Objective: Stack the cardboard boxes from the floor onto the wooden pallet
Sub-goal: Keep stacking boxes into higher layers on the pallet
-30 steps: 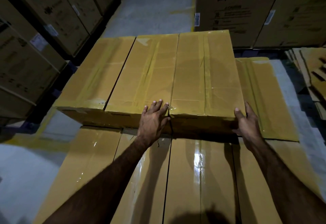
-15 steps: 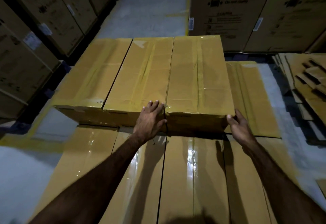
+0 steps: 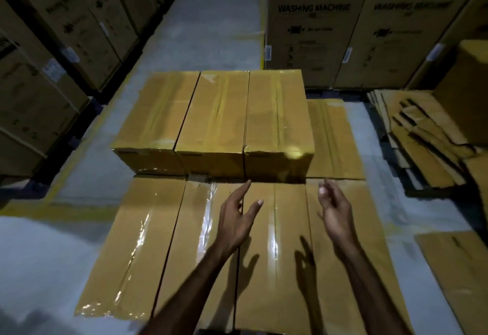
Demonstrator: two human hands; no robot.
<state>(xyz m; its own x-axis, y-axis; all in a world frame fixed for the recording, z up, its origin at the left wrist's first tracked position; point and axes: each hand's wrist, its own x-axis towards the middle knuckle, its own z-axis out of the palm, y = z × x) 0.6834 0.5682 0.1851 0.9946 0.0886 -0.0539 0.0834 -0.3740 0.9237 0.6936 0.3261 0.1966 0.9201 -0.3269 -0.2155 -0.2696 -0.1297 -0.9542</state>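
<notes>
- Left of the stack, tall LG cartons stand in a row beside a strip of grey floor, which leaves walking room along that side of the stack.
- On the lower layer of taped cardboard boxes, three upper boxes sit side by side: the left upper box, the middle upper box and the right upper box, their near faces roughly flush.
- Over the lower layer, just short of the upper row's near face, the left hand hovers with fingers loosely spread, holding nothing; its forefinger points toward the seam between the middle and right upper boxes.
- Just right of it, the right hand hangs with fingers relaxed and slightly curled, empty, near the right upper box's near corner.
- Judged from this, the right upper box is placed and released; the step in hand looks like letting go after squaring it up.
- Right of the right upper box, one slot of the lower layer lies bare, the likely place for another box; filling it calls for fetching one from the floor, though none is clearly in view.
- The wooden pallet itself is hidden beneath the stack.
- Further right of the stack, flattened cardboard piles up, narrowing the floor there, with washing machine cartons standing behind.
</notes>
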